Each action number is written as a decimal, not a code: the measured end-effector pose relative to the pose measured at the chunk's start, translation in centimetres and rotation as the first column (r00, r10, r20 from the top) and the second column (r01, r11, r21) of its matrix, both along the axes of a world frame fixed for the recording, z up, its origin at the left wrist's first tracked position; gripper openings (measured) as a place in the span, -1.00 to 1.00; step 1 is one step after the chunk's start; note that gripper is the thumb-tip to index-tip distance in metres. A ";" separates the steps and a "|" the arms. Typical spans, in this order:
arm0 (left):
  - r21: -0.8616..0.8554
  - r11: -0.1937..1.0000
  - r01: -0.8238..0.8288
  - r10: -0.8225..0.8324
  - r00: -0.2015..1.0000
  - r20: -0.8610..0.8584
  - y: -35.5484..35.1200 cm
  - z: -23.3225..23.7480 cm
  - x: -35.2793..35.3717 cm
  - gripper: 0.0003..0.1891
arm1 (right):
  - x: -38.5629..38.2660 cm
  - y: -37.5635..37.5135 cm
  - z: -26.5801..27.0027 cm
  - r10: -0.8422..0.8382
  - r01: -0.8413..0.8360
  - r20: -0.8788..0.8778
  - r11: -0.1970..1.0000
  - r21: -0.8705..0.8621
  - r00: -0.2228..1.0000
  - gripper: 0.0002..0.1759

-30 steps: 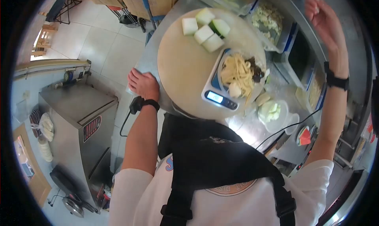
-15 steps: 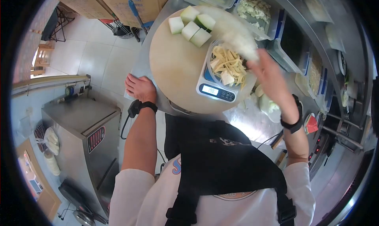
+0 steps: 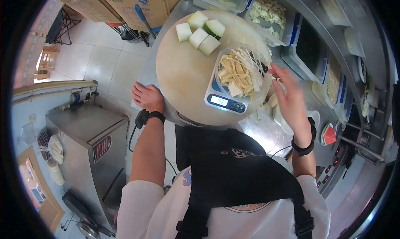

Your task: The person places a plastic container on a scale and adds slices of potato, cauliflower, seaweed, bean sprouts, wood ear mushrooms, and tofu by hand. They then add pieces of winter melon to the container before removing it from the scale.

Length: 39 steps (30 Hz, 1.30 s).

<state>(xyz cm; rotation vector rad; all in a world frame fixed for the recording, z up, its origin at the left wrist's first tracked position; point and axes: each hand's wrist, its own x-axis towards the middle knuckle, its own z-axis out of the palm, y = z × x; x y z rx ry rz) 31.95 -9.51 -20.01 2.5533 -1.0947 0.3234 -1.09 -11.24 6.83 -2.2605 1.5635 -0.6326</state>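
My left hand (image 3: 148, 98) lies flat at the left edge of the steel table, fingers stretched out and holding nothing. My right hand (image 3: 288, 98) is open, thumb and fingers apart, just right of a clear plastic container (image 3: 218, 68). Inside the container are yellowish tofu strips (image 3: 237, 70), pale chunks (image 3: 236, 89) and a bundle of thin white enoki mushrooms (image 3: 243, 57). The container sits on a digital scale (image 3: 227, 103) with a lit display, on a round cutting board (image 3: 183, 80). A dark handle-like piece (image 3: 264, 68) shows near my right fingertips, mostly hidden.
Cut pale-green melon chunks (image 3: 197, 38) sit at the board's far side. Along the back right stand plastic bins, one with chopped white food (image 3: 268, 11). A steel cabinet (image 3: 89, 130) is at the left, with cardboard boxes (image 3: 133, 5) beyond the table.
The white enoki bundle, blurred beside my right hand earlier, now lies in the container. My right hand has let go and moved slightly down and right. My left hand stays put.
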 end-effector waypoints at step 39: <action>0.076 0.996 -0.048 0.040 0.994 0.098 0.0 -0.3 0.1 -0.55 | -9.0 -2.0 0.6 -0.305 0.290 0.062 0.940 0.181 0.950 -0.83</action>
